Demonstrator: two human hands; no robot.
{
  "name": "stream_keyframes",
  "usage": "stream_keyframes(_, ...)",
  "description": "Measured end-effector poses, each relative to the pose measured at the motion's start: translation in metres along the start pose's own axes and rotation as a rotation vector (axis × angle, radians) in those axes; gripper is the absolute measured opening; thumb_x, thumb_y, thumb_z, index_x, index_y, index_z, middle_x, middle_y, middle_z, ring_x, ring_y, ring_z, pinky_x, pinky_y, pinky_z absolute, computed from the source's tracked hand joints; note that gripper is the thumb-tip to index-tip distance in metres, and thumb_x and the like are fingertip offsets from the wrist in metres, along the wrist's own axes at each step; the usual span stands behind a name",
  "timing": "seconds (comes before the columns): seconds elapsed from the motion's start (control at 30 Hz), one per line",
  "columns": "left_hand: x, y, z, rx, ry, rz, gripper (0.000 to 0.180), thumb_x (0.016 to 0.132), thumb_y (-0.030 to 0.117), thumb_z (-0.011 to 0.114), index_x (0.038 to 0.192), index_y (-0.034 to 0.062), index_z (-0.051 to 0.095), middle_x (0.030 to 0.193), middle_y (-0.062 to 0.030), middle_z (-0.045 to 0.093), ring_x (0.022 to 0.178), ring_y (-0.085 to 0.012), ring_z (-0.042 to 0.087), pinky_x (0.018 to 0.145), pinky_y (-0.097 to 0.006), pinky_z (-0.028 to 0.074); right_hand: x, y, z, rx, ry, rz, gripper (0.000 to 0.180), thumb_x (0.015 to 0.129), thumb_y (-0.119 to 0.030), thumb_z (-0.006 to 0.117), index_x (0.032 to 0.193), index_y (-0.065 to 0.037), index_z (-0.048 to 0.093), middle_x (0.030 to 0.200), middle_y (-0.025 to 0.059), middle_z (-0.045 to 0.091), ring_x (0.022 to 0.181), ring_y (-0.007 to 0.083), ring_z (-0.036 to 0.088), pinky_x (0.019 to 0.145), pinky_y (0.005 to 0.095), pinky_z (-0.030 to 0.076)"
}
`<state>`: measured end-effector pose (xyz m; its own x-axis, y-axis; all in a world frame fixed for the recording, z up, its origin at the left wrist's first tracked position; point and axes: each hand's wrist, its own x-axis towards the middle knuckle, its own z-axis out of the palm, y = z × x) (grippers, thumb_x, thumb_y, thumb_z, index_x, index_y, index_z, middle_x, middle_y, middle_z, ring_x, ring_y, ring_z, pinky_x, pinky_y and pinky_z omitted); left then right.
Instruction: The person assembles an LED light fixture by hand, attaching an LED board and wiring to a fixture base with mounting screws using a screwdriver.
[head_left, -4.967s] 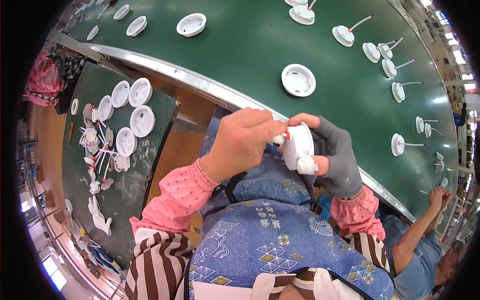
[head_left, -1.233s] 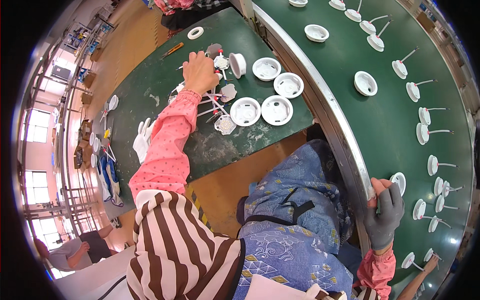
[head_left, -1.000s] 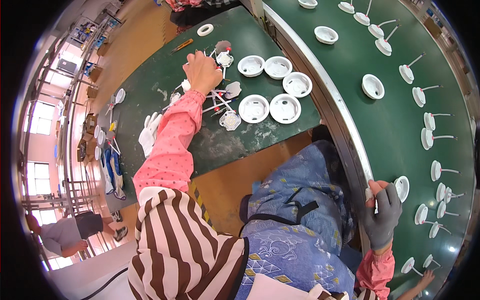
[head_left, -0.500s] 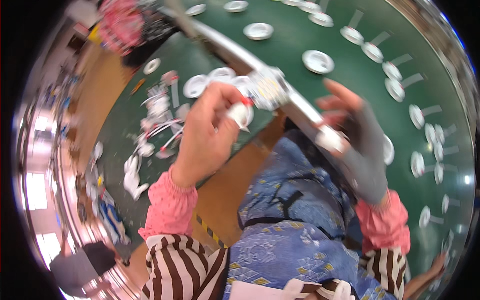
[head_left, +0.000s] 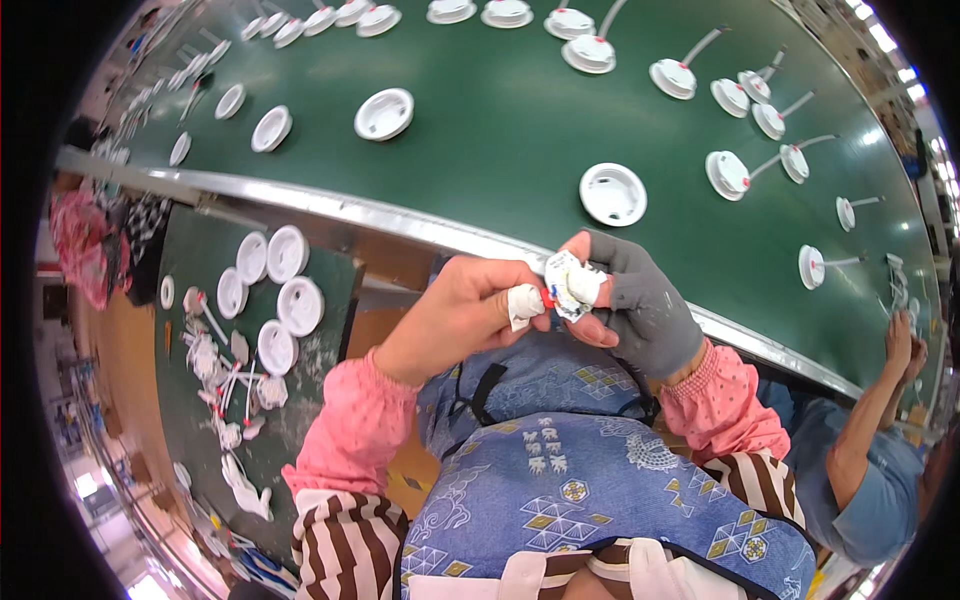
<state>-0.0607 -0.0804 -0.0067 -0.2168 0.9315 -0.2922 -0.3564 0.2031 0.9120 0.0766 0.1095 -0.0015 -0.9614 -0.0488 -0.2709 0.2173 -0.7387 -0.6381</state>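
Observation:
Both hands meet at the centre, in front of the belt's metal edge. My left hand point(head_left: 450, 315), bare with a white wrap on its thumb, is closed in a pinch at the red end of a small white circuit board point(head_left: 565, 275). Dark marks show on the board, but finger wraps hide part of it. My right hand point(head_left: 648, 308), in a grey fingerless glove, grips the board's other side, its wrapped thumb across it. Just beyond the right hand, a round white lamp housing point(head_left: 613, 195) lies open side up on the green belt point(head_left: 480, 150).
More white housings line the belt, several with pale leads point(head_left: 703, 45) standing out. On the left, a green side table point(head_left: 320, 390) carries round white housings point(head_left: 288, 254), a heap of wired parts point(head_left: 215, 365) and a white glove point(head_left: 245, 488). Another person point(head_left: 870, 470) works at right.
My hands have come together from apart, the right one moving left to the board. The view has turned, showing more of the belt.

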Motion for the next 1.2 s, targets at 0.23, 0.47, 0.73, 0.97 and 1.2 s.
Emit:
stream_keyframes(0.23, 0.01, -0.018, 0.035, 0.818, 0.26, 0.555, 0.015, 0.092, 0.006, 0.065, 0.106, 0.0031, 0.066, 0.081, -0.0109, 0.063, 0.067, -0.0272, 0.063, 0.058, -0.034, 0.048, -0.044, -0.006, -0.03, 0.08, 0.1, -0.226, 0.019, 0.098, -0.011, 0.058, 0.11, 0.004, 0.057, 0.073, 0.0079, 0.059, 0.047, 0.0087, 0.044, 0.048, 0.0238, 0.035)
stream_keyframes(0.47, 0.025, -0.023, 0.05, 1.092, 0.305, 0.642, 0.035, 0.077, -0.012, 0.063, 0.109, 0.0008, 0.065, 0.082, -0.0138, 0.063, 0.068, -0.0334, 0.063, 0.062, -0.039, 0.052, -0.078, -0.02, -0.046, 0.083, 0.216, -0.358, 0.022, 0.093, -0.013, 0.062, 0.107, 0.002, 0.055, 0.065, 0.0062, 0.054, 0.044, 0.0082, 0.042, 0.044, 0.0237, 0.032)
stream_keyframes(0.73, 0.041, -0.021, 0.024, 1.303, 0.243, 0.864, 0.029, 0.076, -0.005, 0.063, 0.104, -0.0014, 0.065, 0.082, -0.0103, 0.064, 0.06, -0.0251, 0.06, 0.052, -0.034, 0.046, -0.12, -0.044, -0.083, 0.103, 0.323, -0.619, 0.024, 0.094, -0.015, 0.059, 0.112, 0.0, 0.053, 0.069, 0.0045, 0.049, 0.048, 0.0076, 0.04, 0.045, 0.0206, 0.031)
stream_keyframes(0.97, 0.129, 0.037, 0.009, 1.251, 0.044, 0.478, 0.075, 0.073, -0.001, 0.065, 0.146, 0.0117, 0.054, 0.15, -0.0143, 0.047, 0.132, -0.0314, 0.05, 0.108, -0.041, 0.042, -0.102, -0.039, -0.079, 0.175, 0.368, -0.712, 0.023, 0.098, -0.01, 0.051, 0.119, 0.0, 0.053, 0.072, 0.0055, 0.05, 0.053, 0.0084, 0.039, 0.053, 0.022, 0.034)
stream_keyframes(1.2, 0.126, -0.008, 0.017, 1.304, 0.4, 0.468, 0.074, 0.066, 0.026, 0.086, 0.131, 0.0014, 0.059, 0.116, -0.0147, 0.056, 0.1, -0.035, 0.063, 0.085, -0.044, 0.053, -0.088, -0.028, -0.078, 0.014, 0.425, -0.736, 0.025, 0.097, -0.014, 0.053, 0.117, 0.001, 0.053, 0.072, 0.0067, 0.053, 0.053, 0.0086, 0.04, 0.051, 0.0232, 0.032)
